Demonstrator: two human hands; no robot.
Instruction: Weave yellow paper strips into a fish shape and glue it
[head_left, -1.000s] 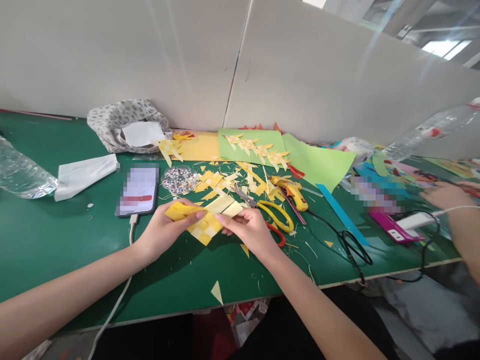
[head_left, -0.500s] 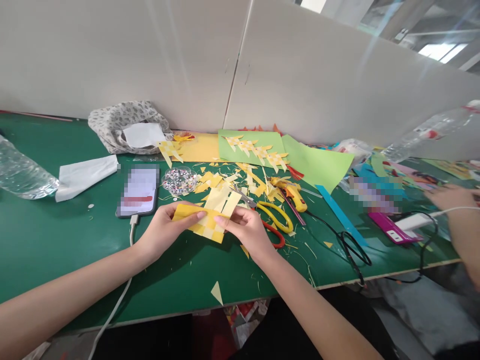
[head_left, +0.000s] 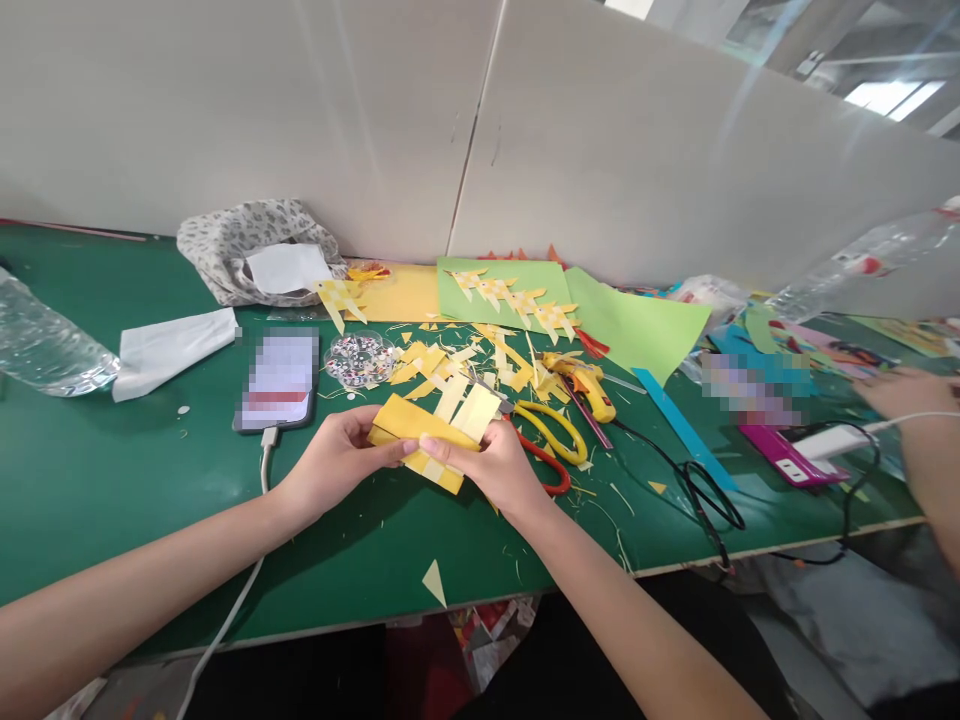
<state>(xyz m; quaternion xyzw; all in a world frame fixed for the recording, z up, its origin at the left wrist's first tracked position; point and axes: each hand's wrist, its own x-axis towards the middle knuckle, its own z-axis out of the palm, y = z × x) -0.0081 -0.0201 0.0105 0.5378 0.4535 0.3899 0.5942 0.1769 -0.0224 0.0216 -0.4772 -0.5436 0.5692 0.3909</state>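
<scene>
Between my two hands is a piece of woven paper strips (head_left: 442, 478), yellow and pale yellow in a checked pattern, with loose strip ends on its far side. My left hand (head_left: 341, 453) pinches its left end, thumb on top. My right hand (head_left: 499, 462) grips the right part, its thumb lying across the yellow strip. Just beyond the paper lies a heap of yellow paper scraps (head_left: 422, 362). Scissors (head_left: 561, 432) with yellow and red handles rest right of my right hand, their blades partly hidden by scraps. A yellow glue gun (head_left: 595, 395) lies behind them.
Left of the scraps are a phone (head_left: 279, 378) on a white cable and a flower-shaped bead box (head_left: 361, 358). Finished woven paper fish (head_left: 510, 298) lie on green paper at the back. Plastic bottles stand out at both sides. Another person's hand (head_left: 904, 395) is at far right.
The woven paper has shifted slightly right and turned, with more of the yellow strip's left end showing. Both hands have moved a little to the right with it.
</scene>
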